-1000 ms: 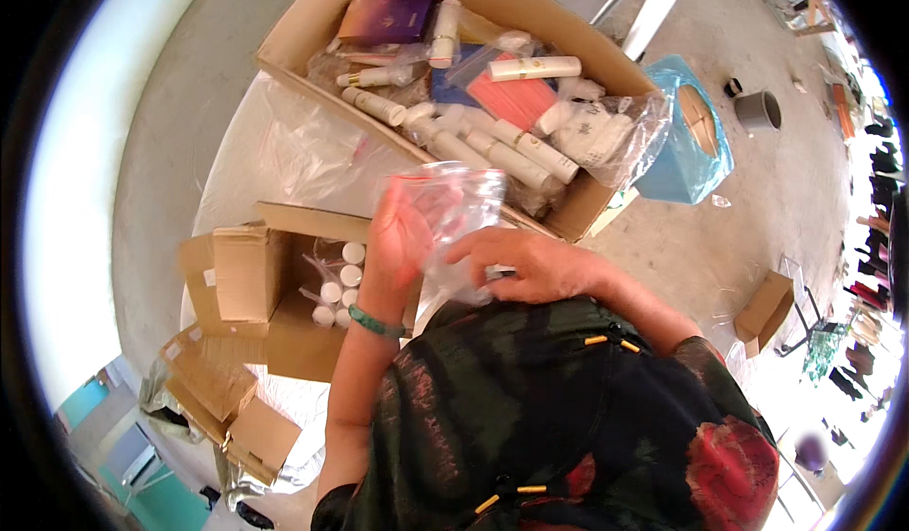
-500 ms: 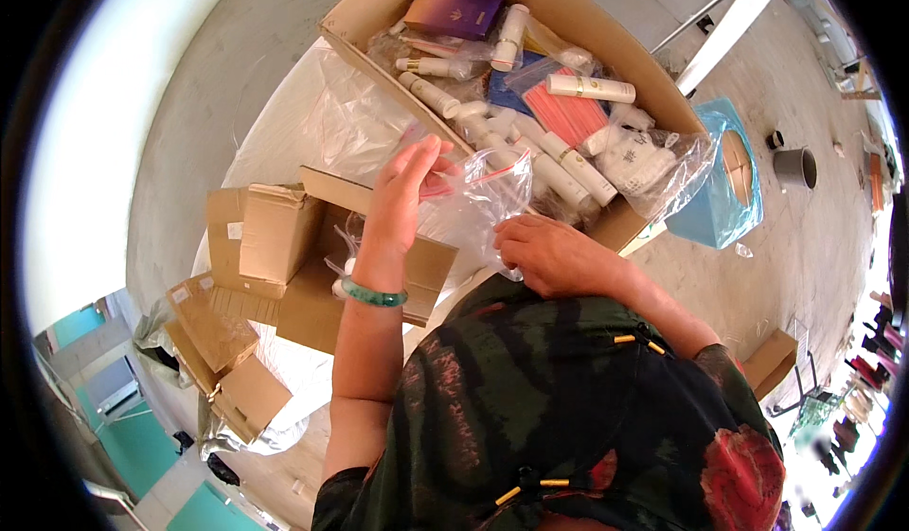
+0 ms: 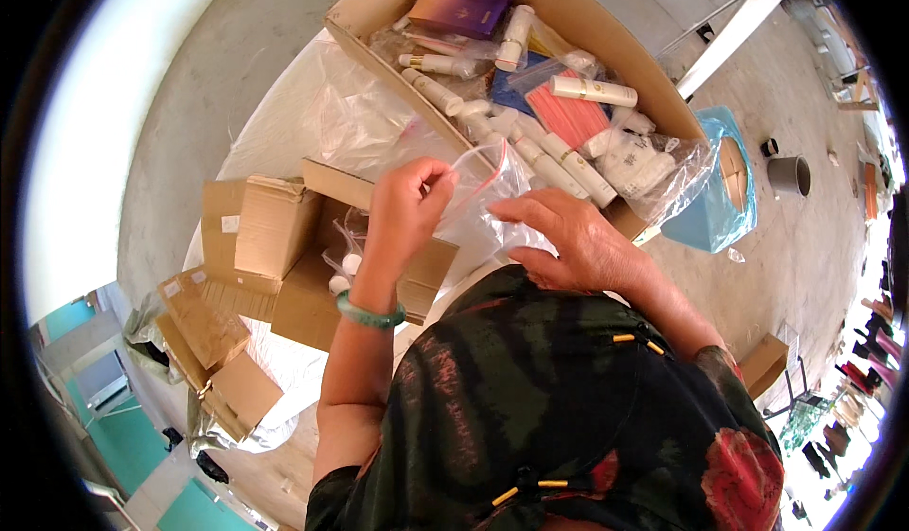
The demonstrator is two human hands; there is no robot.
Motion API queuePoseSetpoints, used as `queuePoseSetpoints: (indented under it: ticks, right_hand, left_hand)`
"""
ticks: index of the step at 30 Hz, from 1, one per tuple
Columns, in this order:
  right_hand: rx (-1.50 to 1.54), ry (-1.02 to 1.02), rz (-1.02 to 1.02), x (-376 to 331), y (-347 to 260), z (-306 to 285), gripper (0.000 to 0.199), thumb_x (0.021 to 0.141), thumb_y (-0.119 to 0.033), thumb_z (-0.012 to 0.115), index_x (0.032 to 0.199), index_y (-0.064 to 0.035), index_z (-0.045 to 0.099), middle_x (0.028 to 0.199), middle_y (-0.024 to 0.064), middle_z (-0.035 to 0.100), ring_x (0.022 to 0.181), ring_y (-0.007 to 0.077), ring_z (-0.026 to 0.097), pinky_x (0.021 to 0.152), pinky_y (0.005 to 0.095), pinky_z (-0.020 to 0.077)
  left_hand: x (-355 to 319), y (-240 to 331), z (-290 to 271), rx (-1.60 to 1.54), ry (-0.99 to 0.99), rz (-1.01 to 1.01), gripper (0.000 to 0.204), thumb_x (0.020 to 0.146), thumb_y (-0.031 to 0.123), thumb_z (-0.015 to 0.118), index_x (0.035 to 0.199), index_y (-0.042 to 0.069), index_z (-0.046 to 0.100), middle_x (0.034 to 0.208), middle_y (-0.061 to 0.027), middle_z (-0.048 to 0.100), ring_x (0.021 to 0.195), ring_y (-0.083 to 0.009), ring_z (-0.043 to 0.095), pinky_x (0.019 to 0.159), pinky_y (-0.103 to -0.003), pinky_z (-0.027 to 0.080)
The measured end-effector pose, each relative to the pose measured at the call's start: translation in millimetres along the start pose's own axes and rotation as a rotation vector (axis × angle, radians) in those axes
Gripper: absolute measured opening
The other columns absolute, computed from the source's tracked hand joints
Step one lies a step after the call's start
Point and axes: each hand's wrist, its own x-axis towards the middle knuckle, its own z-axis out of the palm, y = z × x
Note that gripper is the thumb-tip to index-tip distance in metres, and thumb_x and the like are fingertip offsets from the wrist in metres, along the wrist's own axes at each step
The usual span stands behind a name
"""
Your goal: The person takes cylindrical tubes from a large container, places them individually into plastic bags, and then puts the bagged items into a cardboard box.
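A clear plastic zip bag [image 3: 489, 215] with a red strip along its mouth hangs between my hands. My left hand [image 3: 409, 207], with a green bangle on the wrist, is closed in a pinch on the bag's upper edge. At the bag's other side, my right hand [image 3: 582, 239] has its thumb and fingers spread apart, and the bag's lower part shows behind and between them. Beneath my left wrist stands an open cardboard box [image 3: 308, 309] with white-capped items [image 3: 351, 263] in clear bags.
Beyond my hands, a large carton [image 3: 653, 86] holds white bottles [image 3: 594, 91], a purple box [image 3: 461, 8] and a pink pack [image 3: 565, 113]. Clear plastic [image 3: 331, 115] covers the table at left. Other cardboard boxes [image 3: 204, 318] lie there. A blue-bagged box [image 3: 705, 204] stands at right.
My left hand has come lower and closed into a pinch at the bag's edge. The fingers and thumb of my right hand have spread apart. The bag's mouth has tilted more upright.
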Motion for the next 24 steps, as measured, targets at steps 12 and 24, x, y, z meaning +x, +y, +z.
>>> queuePoseSetpoints:
  ticks: [12,24]
  right_hand:
    - [-0.169,0.018,-0.002,8.8,20.1,29.8,0.025,0.082,-0.015,0.061,0.105,-0.0091,0.059,0.083,0.0090,0.061,0.077,0.0255,0.063,0.065,0.0365,0.0504]
    - [-0.490,-0.156,0.829,-0.6,235.8,51.1,0.051,0.077,-0.026,0.065,0.123,-0.0088,0.048,0.111,0.0198,0.059,0.104,0.0359,0.056,0.088,0.0443,0.0451]
  left_hand:
    - [-19.2,9.2,-19.0,0.230,0.431,0.170,0.007,0.083,0.001,0.058,0.087,0.003,0.053,0.074,-0.0083,0.056,0.062,-0.0180,0.054,0.058,-0.028,0.045]
    - [-23.8,-11.0,1.0,0.406,0.288,0.346,0.024,0.075,-0.004,0.056,0.098,0.003,0.061,0.095,-0.0135,0.058,0.082,-0.0320,0.059,0.069,-0.035,0.048]
